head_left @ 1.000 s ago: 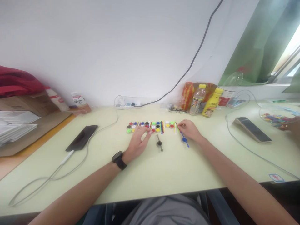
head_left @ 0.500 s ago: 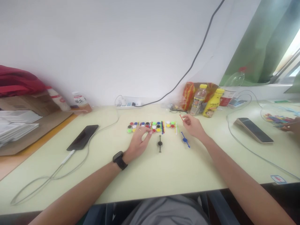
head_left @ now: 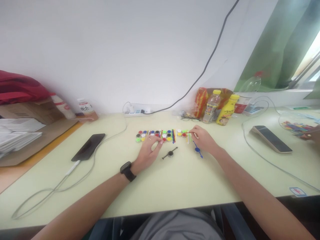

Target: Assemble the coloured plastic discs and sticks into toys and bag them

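Several small coloured discs (head_left: 155, 134) lie in two rows on the pale yellow-green table (head_left: 175, 180), with thin coloured sticks between them. My left hand (head_left: 148, 151) rests flat beside the rows, fingers spread, fingertips touching the near discs. A thin red stick (head_left: 188, 132) is pinched in my right hand (head_left: 203, 140), its tip over the right-hand discs. A black disc on a stick (head_left: 170, 153) lies between my hands. Just right of my right hand's fingers lies a blue disc on a stick (head_left: 197, 149).
A black phone (head_left: 87, 146) with a white cable lies at left. At right are another phone (head_left: 271, 138) and a clear bowl of coloured pieces (head_left: 295, 124), where another person's hand (head_left: 313, 135) shows. Bottles (head_left: 225, 111), glasses and a power strip (head_left: 136, 111) line the wall.
My right hand has come back down from the raised position, bringing the red stick over the right-hand discs. The black disc on its stick has turned from upright to slanted. My left hand stayed.
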`<state>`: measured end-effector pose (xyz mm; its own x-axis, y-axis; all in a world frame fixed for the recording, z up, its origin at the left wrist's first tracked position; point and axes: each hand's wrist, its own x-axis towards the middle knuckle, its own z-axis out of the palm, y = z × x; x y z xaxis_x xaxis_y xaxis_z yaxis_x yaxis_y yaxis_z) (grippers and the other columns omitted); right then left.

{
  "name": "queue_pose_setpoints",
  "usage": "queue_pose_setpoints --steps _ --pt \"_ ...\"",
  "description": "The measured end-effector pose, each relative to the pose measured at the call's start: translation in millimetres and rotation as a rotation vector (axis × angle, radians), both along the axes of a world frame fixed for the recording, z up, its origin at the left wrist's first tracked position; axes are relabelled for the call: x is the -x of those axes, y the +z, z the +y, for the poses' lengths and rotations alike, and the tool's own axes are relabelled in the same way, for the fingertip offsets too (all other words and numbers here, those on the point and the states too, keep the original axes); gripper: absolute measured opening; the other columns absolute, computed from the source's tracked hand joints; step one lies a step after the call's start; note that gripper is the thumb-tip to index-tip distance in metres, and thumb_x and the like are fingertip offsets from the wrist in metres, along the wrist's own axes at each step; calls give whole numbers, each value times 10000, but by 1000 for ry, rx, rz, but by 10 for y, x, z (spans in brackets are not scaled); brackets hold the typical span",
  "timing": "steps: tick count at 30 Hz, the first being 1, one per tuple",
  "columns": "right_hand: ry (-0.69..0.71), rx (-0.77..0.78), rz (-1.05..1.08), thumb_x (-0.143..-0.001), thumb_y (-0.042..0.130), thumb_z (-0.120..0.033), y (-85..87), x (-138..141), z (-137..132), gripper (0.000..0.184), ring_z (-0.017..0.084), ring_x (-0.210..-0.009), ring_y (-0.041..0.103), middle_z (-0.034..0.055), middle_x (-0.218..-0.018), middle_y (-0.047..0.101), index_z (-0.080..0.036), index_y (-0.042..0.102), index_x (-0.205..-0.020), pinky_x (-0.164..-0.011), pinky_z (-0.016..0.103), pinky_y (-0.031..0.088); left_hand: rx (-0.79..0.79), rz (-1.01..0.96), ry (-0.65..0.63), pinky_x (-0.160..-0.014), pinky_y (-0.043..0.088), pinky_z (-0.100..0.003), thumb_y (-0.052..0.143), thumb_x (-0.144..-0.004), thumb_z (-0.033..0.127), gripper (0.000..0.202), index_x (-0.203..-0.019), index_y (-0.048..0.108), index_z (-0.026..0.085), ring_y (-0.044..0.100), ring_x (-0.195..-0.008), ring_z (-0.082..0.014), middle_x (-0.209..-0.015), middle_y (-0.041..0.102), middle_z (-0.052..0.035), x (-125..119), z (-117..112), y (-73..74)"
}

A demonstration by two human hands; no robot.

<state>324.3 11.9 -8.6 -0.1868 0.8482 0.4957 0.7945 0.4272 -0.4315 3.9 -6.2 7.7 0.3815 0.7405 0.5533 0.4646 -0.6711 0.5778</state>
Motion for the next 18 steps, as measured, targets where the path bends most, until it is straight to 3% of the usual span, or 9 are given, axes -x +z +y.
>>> queue_pose_setpoints --steps 3,7,10,12,14,18 --pt "2 14 -18 -930 501 -157 -7 4 0 272 208 -821 647 72 -979 670 -202 757 -1010 -741 346 495 83 75 -73 -1005 489 -452 513 -1052 408 258 -1065 719 253 639 -1050 -253 -1094 738 -51 7 -13 -6" --pt "-3 12 -34 -922 505 -139 -14 2 5 270 211 -836 657 70 -985 675 -201 756 -999 -783 353 501 198 195 -238 -878 548 -402 557 -1030 424 257 -1062 761 270 672 -971 -244 -1046 753 -56 0 -102 37" --pt "14 7 -38 -903 509 -122 -15 0 13 265 219 -865 662 74 -979 682 -204 755 -961 -794 351 502 238 195 -403 -953 558 -405 648 -986 415 240 -1172 752 305 689 -1050 -246 -1136 752 -60 -23 -221 118" --pt "25 11 -37 -889 512 -113 -1 8 6 259 219 -865 658 73 -958 684 -205 753 -919 -782 342 498 257 181 -476 -1002 555 -427 694 -958 412 329 -1275 715 324 682 -1118 -260 -1230 732 -71 -37 -284 155" --pt "35 26 -26 -877 519 -112 30 35 -26 248 208 -824 645 66 -928 682 -202 750 -888 -756 332 488 263 155 -457 -1002 561 -437 686 -964 409 372 -1327 683 326 675 -1138 -264 -1279 713 -81 -42 -304 147" --pt "134 105 26 -873 533 -129 129 171 -174 236 187 -737 605 57 -886 680 -198 758 -892 -695 314 461 182 142 -272 -1015 550 -443 629 -998 394 327 -1311 669 311 638 -1191 -263 -1306 689 -80 -19 -211 17"
